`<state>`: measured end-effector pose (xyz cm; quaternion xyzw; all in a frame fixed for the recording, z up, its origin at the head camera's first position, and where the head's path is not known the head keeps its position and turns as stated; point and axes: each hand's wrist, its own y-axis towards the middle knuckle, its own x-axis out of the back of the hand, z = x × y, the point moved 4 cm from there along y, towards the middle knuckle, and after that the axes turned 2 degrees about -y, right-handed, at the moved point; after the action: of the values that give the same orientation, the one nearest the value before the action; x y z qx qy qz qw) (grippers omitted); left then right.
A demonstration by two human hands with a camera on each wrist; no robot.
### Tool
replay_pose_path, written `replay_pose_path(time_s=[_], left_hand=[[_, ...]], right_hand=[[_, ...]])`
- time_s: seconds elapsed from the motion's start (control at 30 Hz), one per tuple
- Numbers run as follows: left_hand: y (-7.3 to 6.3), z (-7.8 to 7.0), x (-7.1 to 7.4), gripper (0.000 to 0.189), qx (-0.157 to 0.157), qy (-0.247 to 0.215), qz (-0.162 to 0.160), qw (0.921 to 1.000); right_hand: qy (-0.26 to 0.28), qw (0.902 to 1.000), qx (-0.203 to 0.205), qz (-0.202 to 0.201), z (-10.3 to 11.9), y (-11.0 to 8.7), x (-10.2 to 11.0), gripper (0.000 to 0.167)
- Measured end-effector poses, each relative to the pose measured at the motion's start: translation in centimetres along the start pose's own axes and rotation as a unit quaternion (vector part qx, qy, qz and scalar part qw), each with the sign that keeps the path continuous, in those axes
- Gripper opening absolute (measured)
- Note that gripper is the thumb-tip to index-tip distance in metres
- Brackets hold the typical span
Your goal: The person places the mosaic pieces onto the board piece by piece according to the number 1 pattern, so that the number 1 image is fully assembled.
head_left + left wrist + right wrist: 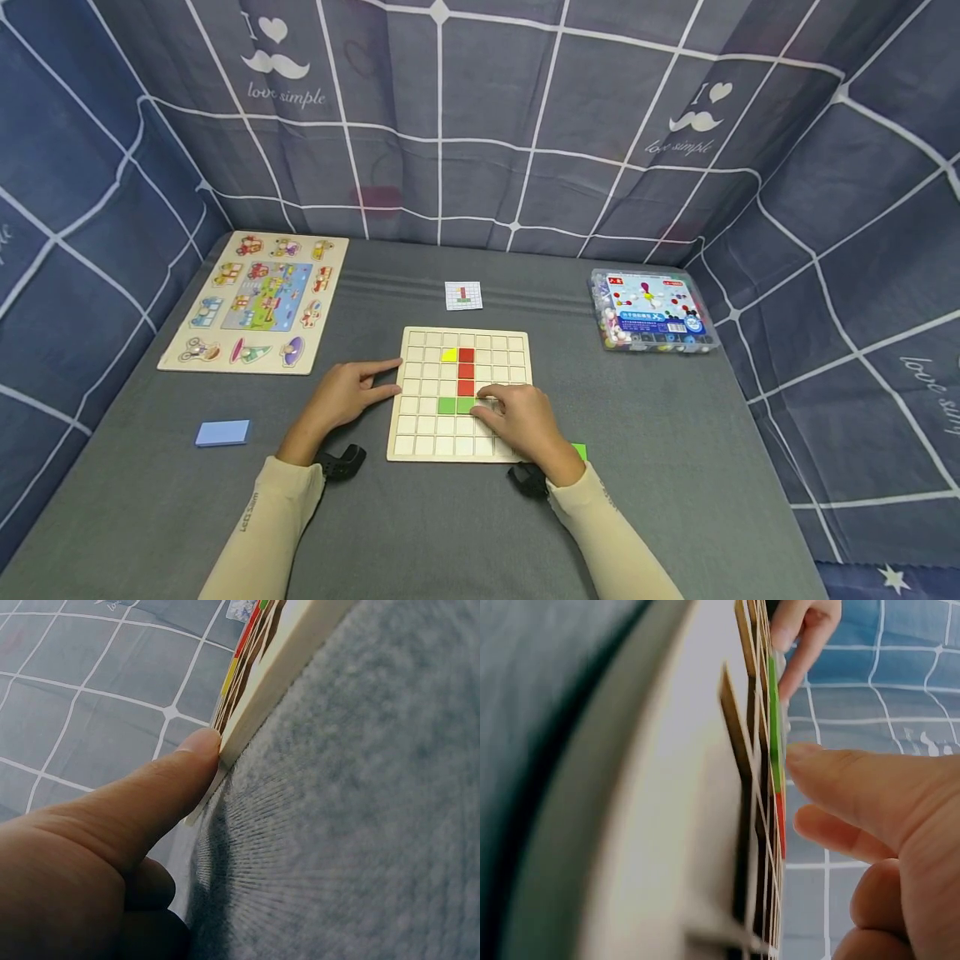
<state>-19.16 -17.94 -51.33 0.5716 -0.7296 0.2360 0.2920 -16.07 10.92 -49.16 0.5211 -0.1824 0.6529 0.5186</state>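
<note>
A wooden grid board (pixel 424 450) lies in the middle of the table. In its cells are a yellow tile (pixel 449 356), a column of red tiles (pixel 466 388) and two green tiles (pixel 447 406) side by side below. My left hand (pixel 337 398) touches the board's left edge with thumb and index finger extended. Over the board's right half is my right hand (pixel 523 419), its thumb tip at the right-hand green tile (pixel 774 727) and its index finger apart from the thumb. Nothing shows between them. The right hand covers several cells at the lower right.
Behind the board lies a small printed pattern card (pixel 463 296). A wooden picture puzzle (pixel 183 346) is at the left, with a light blue block (pixel 222 433) nearer. A clear plastic box (pixel 654 308) sits back right. Something green (pixel 580 451) is partly hidden by the right wrist.
</note>
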Motion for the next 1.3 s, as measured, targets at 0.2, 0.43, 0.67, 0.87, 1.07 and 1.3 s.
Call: replay_pose_path(time_s=[0.2, 0.43, 0.67, 0.87, 1.07, 1.3], left_hand=[[0.1, -0.3, 0.1, 0.052, -0.007, 0.005, -0.004, 1.0], [0.2, -0.4, 0.1, 0.052, -0.007, 0.008, -0.005, 0.9999], [0.1, -0.2, 0.0, 0.053, 0.001, 0.007, -0.001, 1.0], [0.1, -0.3, 0.0, 0.053, 0.002, 0.003, 0.001, 1.0], [0.0, -0.2, -0.1, 0.054, 0.006, 0.003, 0.002, 1.0], [0.0, 0.0, -0.1, 0.054, 0.001, 0.006, 0.0, 1.0]], right_hand=[[0.032, 0.9992, -0.02, -0.012, -1.3, -0.4, 1.1, 0.02], [0.056, 0.997, -0.037, -0.039, -3.0, -1.5, 2.7, 0.018], [0.092, 0.9926, -0.072, -0.033, -4.6, -3.3, 3.4, 0.018], [0.098, 0.9907, -0.083, -0.045, -5.6, -5.1, 4.4, 0.018], [0.104, 0.9888, -0.104, -0.027, -7.2, -7.4, 4.9, 0.017], [0.134, 0.9811, -0.138, 0.015, -9.0, -9.5, 5.9, 0.018]])
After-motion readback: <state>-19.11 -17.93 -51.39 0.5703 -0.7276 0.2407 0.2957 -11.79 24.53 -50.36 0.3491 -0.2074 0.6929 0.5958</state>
